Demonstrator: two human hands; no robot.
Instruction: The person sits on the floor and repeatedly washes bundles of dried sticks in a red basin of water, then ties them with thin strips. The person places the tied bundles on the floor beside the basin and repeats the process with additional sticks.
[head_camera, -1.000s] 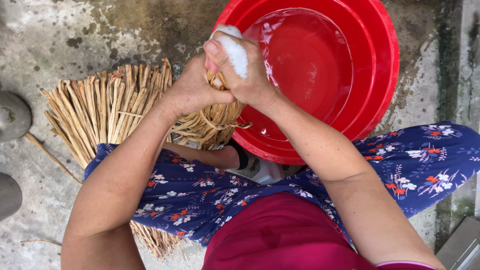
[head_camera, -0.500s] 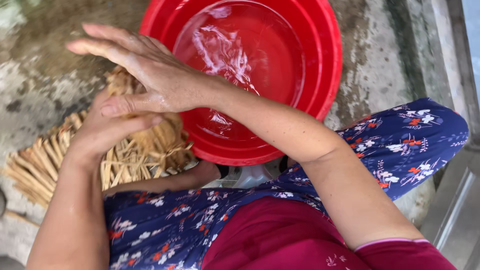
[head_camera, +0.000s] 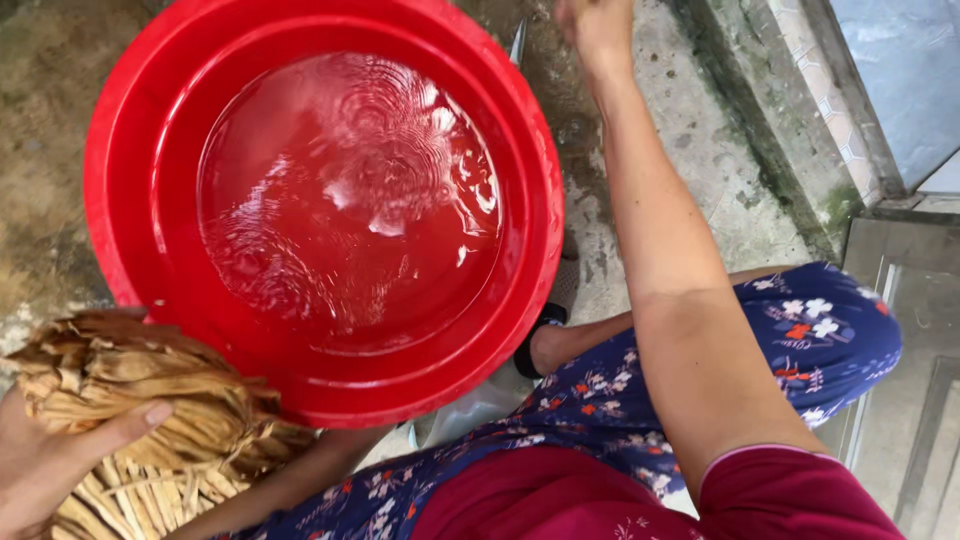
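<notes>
A left hand (head_camera: 45, 455) grips a bundle of dry straw-coloured strips (head_camera: 130, 400) beside a red basin (head_camera: 130, 130) of rippling water on stained, mossy concrete ground (head_camera: 700, 130). The right hand (head_camera: 597, 25) reaches beyond the basin, its grip unclear. A tiled doorstep (head_camera: 800, 90) edges the right.

The scene is lit by soft, even daylight, and only faint shadows are cast beneath the red basin (head_camera: 320, 200) onto the concrete floor (head_camera: 700, 130). White glare is scattered across the rippled water (head_camera: 350, 200), where sky is mirrored in broken patches. The right hand (head_camera: 597, 25) at the top edge is softened by motion blur, and slight stretching is seen toward the frame's corners.
</notes>
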